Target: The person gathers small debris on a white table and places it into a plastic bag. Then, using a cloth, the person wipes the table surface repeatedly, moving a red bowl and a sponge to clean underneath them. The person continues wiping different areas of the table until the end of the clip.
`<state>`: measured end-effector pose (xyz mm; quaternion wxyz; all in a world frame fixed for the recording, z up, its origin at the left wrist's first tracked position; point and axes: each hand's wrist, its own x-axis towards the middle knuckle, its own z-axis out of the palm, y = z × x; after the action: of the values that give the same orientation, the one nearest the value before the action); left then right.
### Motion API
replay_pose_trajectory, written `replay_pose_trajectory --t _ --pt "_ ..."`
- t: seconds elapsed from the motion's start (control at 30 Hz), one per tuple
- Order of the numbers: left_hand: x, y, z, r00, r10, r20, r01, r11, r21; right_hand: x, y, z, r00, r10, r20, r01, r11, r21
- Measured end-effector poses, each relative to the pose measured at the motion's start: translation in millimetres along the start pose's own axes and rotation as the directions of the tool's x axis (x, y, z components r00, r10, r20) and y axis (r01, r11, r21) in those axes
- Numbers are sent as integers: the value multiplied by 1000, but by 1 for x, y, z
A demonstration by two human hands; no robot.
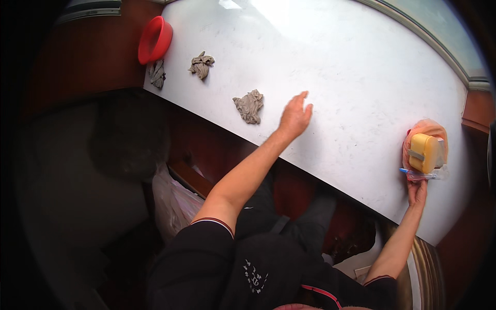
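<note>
My left hand (296, 115) hovers over the white windowsill (348, 89) with its fingers apart and nothing in them. Left of it lies a crumpled grey-brown cloth (250, 107). On the right, my right hand (417, 192) is at the near side of a bundle: a yellow plastic container (424, 153) with a grey clip, an orange plastic bag (428, 126) around it, and a clear packet with a blue item (404, 170). The fingers are partly hidden under the bundle; whether they grip it is unclear.
A second crumpled cloth (201, 66) lies further left. A red plastic basin (155, 40) stands tilted at the far left end, beside a dark grey cloth (157, 74). The window frame (430, 42) borders the far side. A translucent plastic bag (174, 201) hangs below the near edge.
</note>
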<state>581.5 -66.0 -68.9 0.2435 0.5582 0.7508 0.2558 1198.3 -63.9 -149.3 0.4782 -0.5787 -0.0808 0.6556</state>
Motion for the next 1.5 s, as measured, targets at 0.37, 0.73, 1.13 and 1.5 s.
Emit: replay_pose_trajectory --t 0.37,0.73,1.13,1.5 --pt "8 187 232 774 -16 633 303 887 -348 -23 6 61 1000 3 -9 -3 999 35" --pt "-8 231 268 758 -81 647 520 673 -525 -36 -5 63 998 -49 -42 49 999 12" --pt "-22 195 117 813 -176 556 555 527 -644 -110 -13 191 995 -6 96 21 989 -150" --pt "28 -117 -199 833 -477 280 427 234 -873 -144 200 601 905 263 333 -64 862 -504"
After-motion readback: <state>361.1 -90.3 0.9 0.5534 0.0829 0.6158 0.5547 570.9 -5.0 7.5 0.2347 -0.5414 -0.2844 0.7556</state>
